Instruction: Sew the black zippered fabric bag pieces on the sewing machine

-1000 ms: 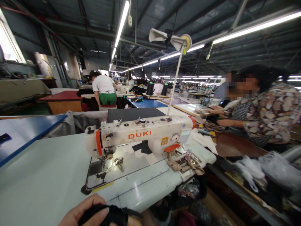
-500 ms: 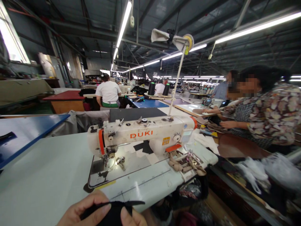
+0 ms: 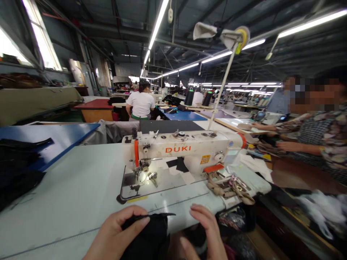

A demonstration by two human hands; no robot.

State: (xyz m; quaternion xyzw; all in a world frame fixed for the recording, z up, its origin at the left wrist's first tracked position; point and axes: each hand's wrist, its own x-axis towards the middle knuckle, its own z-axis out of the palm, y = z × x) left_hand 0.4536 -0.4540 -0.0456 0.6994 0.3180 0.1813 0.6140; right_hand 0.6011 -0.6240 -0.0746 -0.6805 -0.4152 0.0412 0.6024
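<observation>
Black fabric [image 3: 148, 236] hangs at the front edge of the pale green sewing table, its upper edge pinched between the thumb and fingers of my left hand [image 3: 121, 231]. A thin black end of it sticks out to the right. My right hand [image 3: 204, 231] is just right of the fabric, thumb and fingers apart, holding nothing. Beyond both hands stands a white sewing machine [image 3: 179, 150] with orange trim; no fabric lies under its needle area.
Tan straps [image 3: 230, 187] lie by the machine's right base. Dark fabric [image 3: 18, 173] is at the far left. A thread stand [image 3: 222, 86] rises behind the machine. At right a person's hands [image 3: 287, 146] work over brown pieces; another person in white sits ahead.
My right hand has let go of the black fabric and moved right, its fingers spread. My left hand still pinches it. The view has turned left, showing more dark fabric there.
</observation>
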